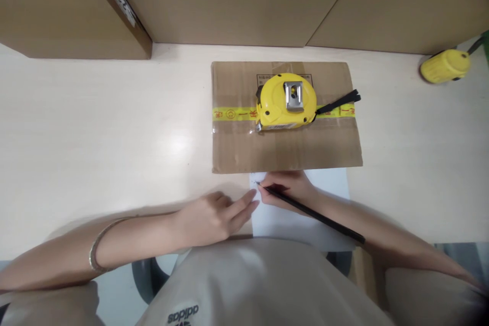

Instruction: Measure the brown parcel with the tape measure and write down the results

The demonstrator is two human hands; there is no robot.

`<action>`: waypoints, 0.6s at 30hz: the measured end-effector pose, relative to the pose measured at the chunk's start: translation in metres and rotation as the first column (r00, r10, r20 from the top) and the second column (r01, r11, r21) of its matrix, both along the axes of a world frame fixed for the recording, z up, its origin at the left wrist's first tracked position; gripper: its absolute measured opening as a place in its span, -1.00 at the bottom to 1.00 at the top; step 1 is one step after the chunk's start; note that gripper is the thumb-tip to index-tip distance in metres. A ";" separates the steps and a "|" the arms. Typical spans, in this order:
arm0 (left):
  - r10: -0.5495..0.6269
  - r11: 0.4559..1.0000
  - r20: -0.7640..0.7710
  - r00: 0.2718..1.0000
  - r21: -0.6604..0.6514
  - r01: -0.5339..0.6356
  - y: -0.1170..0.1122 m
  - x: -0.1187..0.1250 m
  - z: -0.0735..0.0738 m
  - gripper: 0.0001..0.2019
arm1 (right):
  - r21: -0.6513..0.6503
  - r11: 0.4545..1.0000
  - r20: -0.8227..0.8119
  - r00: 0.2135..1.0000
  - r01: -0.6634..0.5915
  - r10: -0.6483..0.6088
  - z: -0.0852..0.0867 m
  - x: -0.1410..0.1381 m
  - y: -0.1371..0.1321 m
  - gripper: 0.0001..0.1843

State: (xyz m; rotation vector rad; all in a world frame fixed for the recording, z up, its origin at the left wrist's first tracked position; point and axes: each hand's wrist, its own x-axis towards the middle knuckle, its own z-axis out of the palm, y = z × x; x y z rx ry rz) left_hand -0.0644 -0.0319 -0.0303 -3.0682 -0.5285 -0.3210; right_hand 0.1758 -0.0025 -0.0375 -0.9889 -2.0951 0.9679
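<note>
My right hand (287, 189) is closed around a black pencil (317, 215), whose tip rests near the upper left corner of a white sheet of paper (298, 224). Small dark marks show by the tip. My left hand (214, 218) lies at the left edge of the sheet, its index and middle fingers stretched out and the others curled. Just beyond the paper, and over its far edge, a flat cardboard box (244, 150) with yellow printed tape lies on the table. On top of it sits a yellow tape measure (275, 102) with a metal belt clip and black strap.
Large cardboard boxes (229, 5) stand along the back of the pale table (95, 127). Another box (57, 10) with a handwritten label is at the back left. A second yellow tape measure (445, 66) lies at the far right.
</note>
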 end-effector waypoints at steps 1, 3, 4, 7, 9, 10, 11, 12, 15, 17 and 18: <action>-0.001 1.000 0.000 1.000 0.002 0.001 0.000 0.000 0.000 -0.59 | 0.000 1.000 0.000 1.000 -0.005 0.005 -0.001 0.000 0.000 -0.81; -0.002 1.000 0.000 1.000 0.003 0.002 -0.001 0.000 0.000 -0.59 | -0.002 1.000 0.000 1.000 -0.014 0.014 -0.001 0.001 0.000 -0.81; 0.000 1.000 -0.003 1.000 0.001 0.000 -0.001 0.000 0.000 -0.58 | -0.002 1.000 0.001 1.000 -0.017 0.017 -0.002 0.002 0.000 -0.81; 0.007 1.000 0.002 1.000 0.000 -0.007 -0.001 -0.001 -0.001 -0.58 | 0.001 1.000 0.000 1.000 -0.012 0.012 -0.004 0.002 -0.001 -0.80; 0.004 1.000 0.005 1.000 0.001 -0.004 -0.002 -0.001 -0.002 -0.58 | 0.006 1.000 -0.001 1.000 -0.007 0.007 -0.006 0.002 -0.001 -0.80; 0.004 1.000 0.006 1.000 0.001 -0.004 -0.002 -0.001 -0.002 -0.58 | 0.010 1.000 -0.004 1.000 -0.007 0.007 -0.007 0.002 -0.001 -0.81; 0.004 1.000 0.005 1.000 0.003 -0.004 -0.003 -0.002 -0.002 -0.58 | 0.013 1.000 -0.008 1.000 -0.010 0.010 -0.007 0.002 -0.001 -0.82; 0.004 1.000 0.001 1.000 0.004 -0.004 -0.003 -0.002 -0.002 -0.57 | 0.016 1.000 -0.009 1.000 -0.015 0.016 -0.006 0.003 -0.001 -0.83; -0.004 1.000 -0.016 1.000 0.011 0.004 -0.002 -0.002 -0.001 -0.55 | 0.041 0.999 0.040 0.999 -0.015 0.013 0.005 0.009 -0.003 -0.85; -0.026 0.999 -0.002 1.000 0.031 0.026 0.002 -0.001 0.003 -0.58 | 0.094 0.996 0.137 0.990 0.005 -0.018 0.018 0.016 -0.007 -0.85; -0.039 0.998 0.037 0.999 0.048 0.037 0.004 0.000 0.005 -0.65 | 0.137 0.991 0.204 0.978 0.004 -0.032 0.024 0.020 -0.010 -0.84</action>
